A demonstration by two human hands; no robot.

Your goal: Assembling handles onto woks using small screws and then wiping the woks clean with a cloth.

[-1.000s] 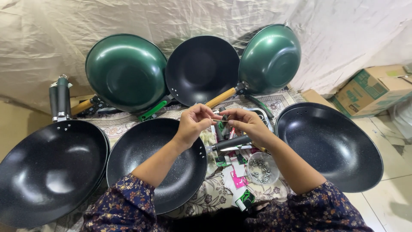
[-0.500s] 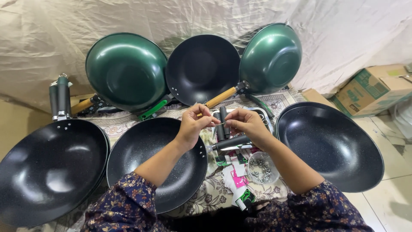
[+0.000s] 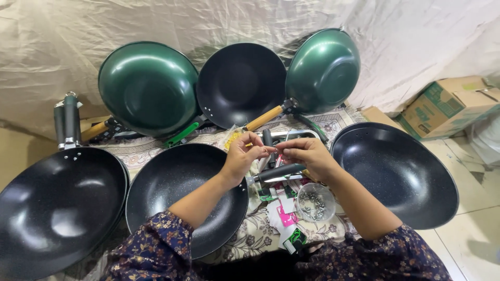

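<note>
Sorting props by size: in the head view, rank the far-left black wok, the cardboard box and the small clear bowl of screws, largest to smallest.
1. Black wok, though it lies near the camera
2. Cardboard box
3. Clear bowl

A brown cardboard box (image 3: 452, 105) with green printed panels was noted at far right, on the floor against the draped sheet. Small pink, white and green printed cards (image 3: 285, 216) were found scattered on the patterned mat, below the hands.
</note>
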